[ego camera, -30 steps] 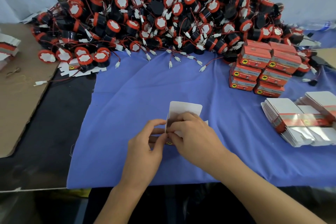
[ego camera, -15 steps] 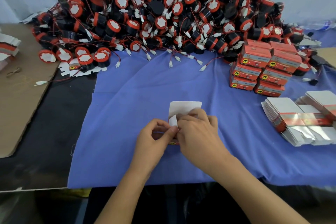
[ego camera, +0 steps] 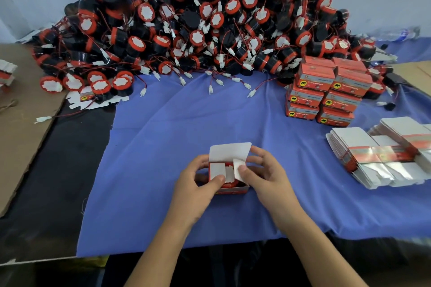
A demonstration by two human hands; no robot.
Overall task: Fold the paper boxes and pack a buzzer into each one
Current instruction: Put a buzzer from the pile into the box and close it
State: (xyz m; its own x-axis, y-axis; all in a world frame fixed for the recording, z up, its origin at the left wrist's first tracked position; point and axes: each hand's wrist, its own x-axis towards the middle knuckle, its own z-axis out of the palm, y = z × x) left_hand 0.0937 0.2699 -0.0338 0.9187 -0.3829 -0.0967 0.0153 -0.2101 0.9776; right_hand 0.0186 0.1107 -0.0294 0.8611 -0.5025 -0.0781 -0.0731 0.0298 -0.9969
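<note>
Flaps being closed over a packed buzzer.
The small red-and-white paper box (ego camera: pixel 229 190) was held at the middle of the blue cloth (ego camera: pixel 186 123) by the left hand (ego camera: pixel 196 189) and right hand (ego camera: pixel 263 177), fingers curled round its sides and thumbs pressed on the side flaps. These were best flattened over the red-rimmed buzzer (ego camera: pixel 229 184) (barely visible) before the white lid flap (ego camera: pixel 231 151) was tucked. Half a second earlier, the box was mostly hidden under closer-set hands.

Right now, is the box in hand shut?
Open: the box has its lid flap standing up and the side flaps only partly folded.
</note>
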